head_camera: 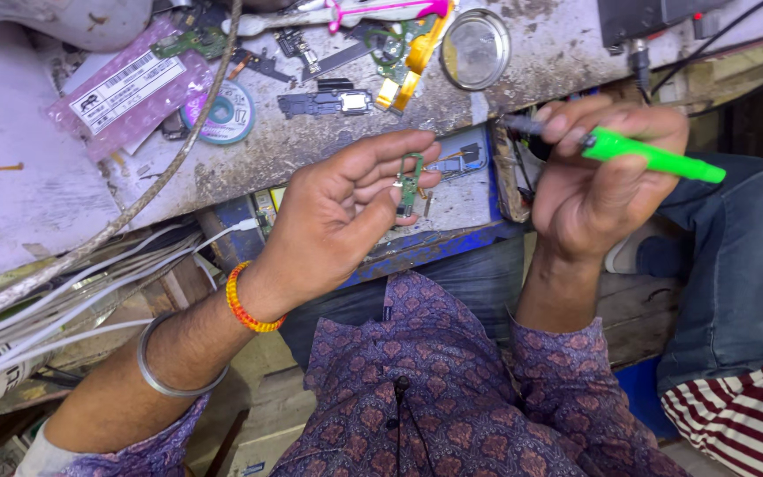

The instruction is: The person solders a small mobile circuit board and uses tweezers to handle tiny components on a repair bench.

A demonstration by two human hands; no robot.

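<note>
Circuit board (410,184), small and green, sits pinched in your left hand (346,212) over the bench's near edge. Your right hand (598,172) grips a green-handled tool (642,152). Far left lies a pink flat packet (130,87) with a white label.

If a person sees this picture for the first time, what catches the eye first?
Probably the bright green tool, gripped in the right hand at the upper right. Next, the small green circuit board pinched in the left hand's fingertips at the centre. Behind them, a worn workbench carries scattered phone parts.
</note>
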